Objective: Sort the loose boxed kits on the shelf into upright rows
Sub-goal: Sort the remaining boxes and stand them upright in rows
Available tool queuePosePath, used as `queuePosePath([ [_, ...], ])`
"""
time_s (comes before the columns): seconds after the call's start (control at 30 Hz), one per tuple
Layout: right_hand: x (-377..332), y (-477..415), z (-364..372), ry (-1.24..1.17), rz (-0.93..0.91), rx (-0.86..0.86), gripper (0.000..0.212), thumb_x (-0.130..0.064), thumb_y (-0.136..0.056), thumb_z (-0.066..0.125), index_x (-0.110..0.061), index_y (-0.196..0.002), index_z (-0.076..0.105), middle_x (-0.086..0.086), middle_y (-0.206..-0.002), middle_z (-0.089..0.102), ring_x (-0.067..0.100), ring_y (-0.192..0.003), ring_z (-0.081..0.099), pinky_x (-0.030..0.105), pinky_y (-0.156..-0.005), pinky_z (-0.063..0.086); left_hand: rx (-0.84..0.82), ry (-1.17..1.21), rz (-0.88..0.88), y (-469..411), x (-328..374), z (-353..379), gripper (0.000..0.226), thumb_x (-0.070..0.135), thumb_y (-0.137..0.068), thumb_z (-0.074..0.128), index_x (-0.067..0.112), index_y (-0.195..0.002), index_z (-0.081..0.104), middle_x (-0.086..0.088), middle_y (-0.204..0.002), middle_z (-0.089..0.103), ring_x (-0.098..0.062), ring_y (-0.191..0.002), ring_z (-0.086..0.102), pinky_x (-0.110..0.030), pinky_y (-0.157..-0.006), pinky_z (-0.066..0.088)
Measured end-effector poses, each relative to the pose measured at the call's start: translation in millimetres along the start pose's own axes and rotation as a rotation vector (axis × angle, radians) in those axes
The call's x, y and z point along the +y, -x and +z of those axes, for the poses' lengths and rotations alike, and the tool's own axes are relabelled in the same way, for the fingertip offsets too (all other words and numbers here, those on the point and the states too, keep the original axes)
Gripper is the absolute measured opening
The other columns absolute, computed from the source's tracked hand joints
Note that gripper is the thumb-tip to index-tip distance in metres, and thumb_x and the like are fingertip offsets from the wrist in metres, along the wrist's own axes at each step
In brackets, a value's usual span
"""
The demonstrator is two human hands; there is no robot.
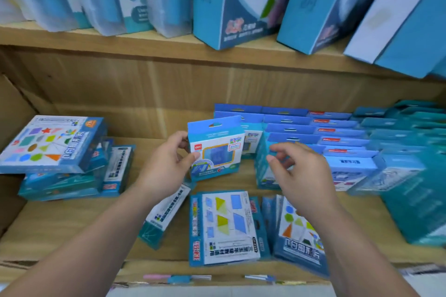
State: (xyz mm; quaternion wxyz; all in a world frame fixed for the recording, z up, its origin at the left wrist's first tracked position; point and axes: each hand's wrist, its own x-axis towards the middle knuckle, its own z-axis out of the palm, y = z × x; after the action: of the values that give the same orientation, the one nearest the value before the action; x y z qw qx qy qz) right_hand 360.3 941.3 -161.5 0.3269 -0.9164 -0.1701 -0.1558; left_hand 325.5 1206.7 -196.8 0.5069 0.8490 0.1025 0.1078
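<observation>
Three flat kits [224,226] are lying at 6 o'clock by the front lip of the shelf [72,219], directly under both forearms. Any lowering or sideways sweep of an arm is risking a push over that lip. At 9 o'clock a loose stack [60,159] is sitting askew, with its top box overhanging, and a knock would be sending it sliding.

At centre the held kit [214,149] is being carried upright, clear of the shelf. The grip is taking one edge only, so the box is liable to be twisting or slipping on set-down. At 2 o'clock the upright rows [289,128] are standing packed front to back, and a hard insertion is risking a domino fall. At 12 o'clock the tall boxes [241,7] on the board above are leaning, though well apart from the work.

Both arms are reaching forward. The left hand [169,161] is pinching the held kit's left edge, thumb on the face. The right hand [296,176] is hovering with loosely curled fingers, holding nothing, just at the nearest row. Whether it is touching that row cannot be told.
</observation>
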Motion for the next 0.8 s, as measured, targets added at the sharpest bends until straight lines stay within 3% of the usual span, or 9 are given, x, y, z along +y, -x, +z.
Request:
queuePosePath([
  [0.17, 30.6, 16.4, -16.3, 0.002, -0.015, -0.032, 0.014, -0.029, -0.089, 0.073, -0.02, -0.099, 0.075, -0.014, -0.079, 0.065, 0.003, -0.07, 0.06, 0.027, -0.066, 0.053, -0.006, -0.039, -0.029, -0.5, -1.9, 25.8, 0.033, 0.02, -0.095, 0.064, 0.047, -0.109, 0.054, 0.022, -0.095, 0.064, -0.007, -0.062, 0.062, -0.033, -0.06, 0.047],
  [0.33, 47.3, 25.2, -19.0, 0.022, -0.034, -0.068, 0.015, -0.031, -0.087, 0.072, -0.023, -0.099, 0.074, -0.012, -0.082, 0.066, 0.005, -0.073, 0.063, 0.033, -0.067, 0.057, 0.112, -0.062, -0.092, -3.3, 5.6, 45.2, 0.037, 0.024, -0.094, 0.065, 0.031, -0.127, 0.05, 0.018, -0.102, 0.064, 0.0, -0.069, 0.065, -0.017, -0.053, 0.042],
  [0.47, 56.8, 30.5, -21.6, 0.03, -0.022, -0.107, 0.018, -0.031, -0.087, 0.073, -0.025, -0.104, 0.073, -0.013, -0.084, 0.066, 0.003, -0.075, 0.063, 0.034, -0.067, 0.058, 0.169, -0.087, -0.088, -11.2, 8.1, 55.0, 0.043, 0.025, -0.091, 0.07, 0.024, -0.13, 0.051, 0.011, -0.103, 0.068, -0.004, -0.075, 0.067, -0.021, -0.057, 0.045],
  [0.57, 67.2, 36.2, -25.3, 0.035, 0.024, -0.153, 0.016, -0.031, -0.085, 0.076, -0.027, -0.1, 0.074, -0.013, -0.082, 0.066, 0.004, -0.073, 0.064, 0.037, -0.066, 0.058, 0.146, -0.075, -0.093, -14.4, 9.1, 62.2, 0.046, 0.026, -0.09, 0.071, 0.024, -0.13, 0.05, 0.016, -0.096, 0.066, -0.005, -0.077, 0.068, -0.026, -0.06, 0.047],
  [0.67, 77.8, 45.0, -33.2, 0.063, 0.101, -0.176, 0.017, -0.034, -0.083, 0.078, -0.027, -0.098, 0.075, -0.013, -0.083, 0.066, 0.004, -0.073, 0.064, 0.037, -0.066, 0.058, 0.193, -0.088, -0.111, -5.9, 16.6, 62.5, 0.047, 0.03, -0.087, 0.074, 0.025, -0.126, 0.047, 0.009, -0.104, 0.062, -0.008, -0.082, 0.065, -0.035, -0.068, 0.053],
  [0.73, 85.4, 52.3, -38.9, 0.091, 0.147, -0.139, 0.019, -0.036, -0.081, 0.079, -0.025, -0.096, 0.074, -0.013, -0.082, 0.065, 0.004, -0.072, 0.062, 0.031, -0.063, 0.056, 0.278, -0.122, -0.064, 9.5, 26.0, 62.0, 0.039, 0.031, -0.085, 0.075, 0.024, -0.113, 0.049, 0.005, -0.099, 0.057, -0.007, -0.077, 0.058, -0.037, -0.07, 0.052],
  [0.8, 92.3, 59.4, -45.1, 0.123, 0.223, -0.078, 0.027, -0.041, -0.08, 0.079, -0.022, -0.098, 0.073, -0.012, -0.083, 0.062, 0.002, -0.071, 0.058, 0.019, -0.06, 0.048, 0.237, -0.126, 0.048, 28.3, 39.7, 65.8, 0.026, 0.028, -0.085, 0.075, 0.024, -0.098, 0.053, 0.007, -0.087, 0.057, -0.009, -0.072, 0.055, -0.033, -0.067, 0.049],
])
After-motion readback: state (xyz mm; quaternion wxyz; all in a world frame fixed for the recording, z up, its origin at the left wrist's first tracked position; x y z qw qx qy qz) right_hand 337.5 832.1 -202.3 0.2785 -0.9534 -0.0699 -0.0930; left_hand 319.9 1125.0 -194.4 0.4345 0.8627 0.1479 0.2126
